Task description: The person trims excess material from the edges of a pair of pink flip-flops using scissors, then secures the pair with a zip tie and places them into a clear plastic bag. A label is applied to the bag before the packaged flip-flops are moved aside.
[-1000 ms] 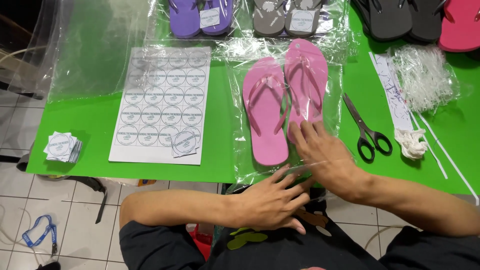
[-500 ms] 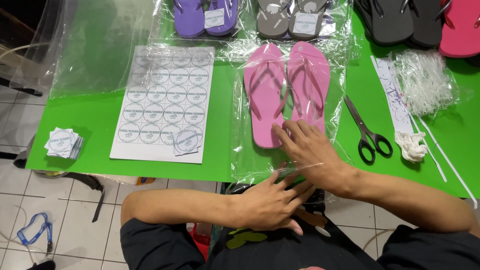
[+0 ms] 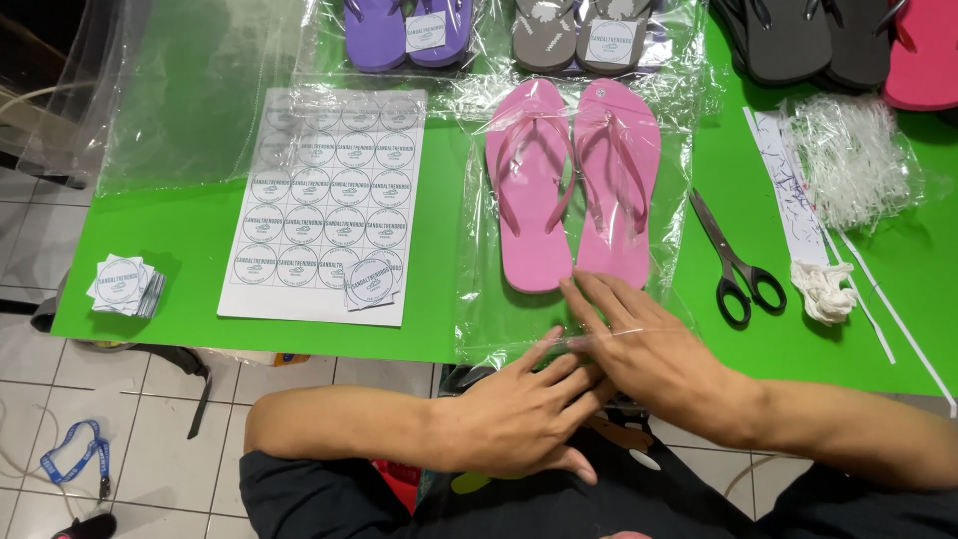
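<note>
- The clear bag (image 3: pixel 479 250) holding pink flip-flops (image 3: pixel 574 185) lay on the green tabletop (image 3: pixel 150 240).
- Left hand (image 3: pixel 524 414) and right hand (image 3: pixel 639 344), fingers spread flat, pressed its near edge.
- The film looked light and slippery; best gripped at that edge.

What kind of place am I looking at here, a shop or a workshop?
Most likely a small packing station for footwear. A green table holds a pink pair of flip-flops inside a clear plastic bag, more bagged pairs along the far edge, a sheet of round stickers, and scissors.
</note>
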